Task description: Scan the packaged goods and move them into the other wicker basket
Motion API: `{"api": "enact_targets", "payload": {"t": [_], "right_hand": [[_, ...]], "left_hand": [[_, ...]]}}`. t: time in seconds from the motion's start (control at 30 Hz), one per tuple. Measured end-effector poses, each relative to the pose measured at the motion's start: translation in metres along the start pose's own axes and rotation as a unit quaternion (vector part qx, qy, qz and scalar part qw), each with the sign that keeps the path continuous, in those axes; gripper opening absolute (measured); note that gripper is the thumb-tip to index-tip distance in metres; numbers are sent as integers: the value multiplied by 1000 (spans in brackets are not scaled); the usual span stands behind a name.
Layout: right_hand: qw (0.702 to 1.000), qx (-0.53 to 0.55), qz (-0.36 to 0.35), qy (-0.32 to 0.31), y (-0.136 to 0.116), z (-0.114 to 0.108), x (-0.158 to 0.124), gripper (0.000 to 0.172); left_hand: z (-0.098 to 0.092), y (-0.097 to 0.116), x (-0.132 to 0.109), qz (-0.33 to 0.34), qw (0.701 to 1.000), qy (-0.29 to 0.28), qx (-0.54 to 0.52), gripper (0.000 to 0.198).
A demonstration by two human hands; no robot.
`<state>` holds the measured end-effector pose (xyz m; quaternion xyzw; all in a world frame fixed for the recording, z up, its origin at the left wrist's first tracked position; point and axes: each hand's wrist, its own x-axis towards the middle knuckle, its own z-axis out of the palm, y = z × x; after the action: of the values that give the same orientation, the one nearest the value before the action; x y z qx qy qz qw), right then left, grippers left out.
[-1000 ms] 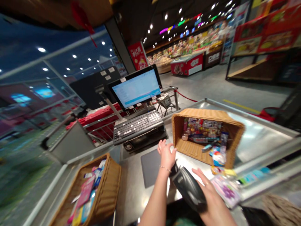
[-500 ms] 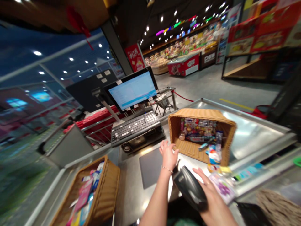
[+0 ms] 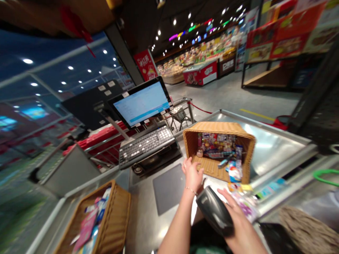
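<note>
My left hand [image 3: 192,174] is open and empty, its fingertips just by the front edge of a wicker basket [image 3: 190,141]. That basket lies tipped on its side on the steel counter, full of small colourful snack packets [image 3: 217,143]. My right hand [image 3: 239,222] holds a black handheld barcode scanner [image 3: 214,210], and its fingers reach towards a purple-printed packet [image 3: 245,206]. A few more packets [image 3: 234,173] have slid out of the basket's mouth. A second wicker basket [image 3: 116,215] at the lower left holds pink and blue packs.
A till monitor [image 3: 140,102] and keyboard [image 3: 147,145] stand behind a dark mat [image 3: 168,188] on the counter. Red baskets [image 3: 92,141] are stacked beyond the counter's left side. A black bag [image 3: 275,238] lies at lower right. Shop displays fill the distance.
The whole view has swung, so the counter and baskets drift left in the frame. My left hand now sits closer to the tipped basket. The scanner stays in my right hand.
</note>
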<state>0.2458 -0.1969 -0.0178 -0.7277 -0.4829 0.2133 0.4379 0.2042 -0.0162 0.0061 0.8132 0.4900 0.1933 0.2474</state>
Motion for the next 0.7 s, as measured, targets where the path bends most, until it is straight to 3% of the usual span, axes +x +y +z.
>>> {"api": "enact_targets", "payload": {"t": [0.13,0.47,0.7], "right_hand": [[995,-88,-34,-14,1,-7,0,47],[998,-58,-9,22,3,-4,2,43],[994,-106,-38,-1,8,-15,3,45]], "left_hand": [[5,5,0,3,1000,-12,-1,28],[20,21,3,18,999,-37,1,29],[32,24,8,24,998,-59,15,30]]}}
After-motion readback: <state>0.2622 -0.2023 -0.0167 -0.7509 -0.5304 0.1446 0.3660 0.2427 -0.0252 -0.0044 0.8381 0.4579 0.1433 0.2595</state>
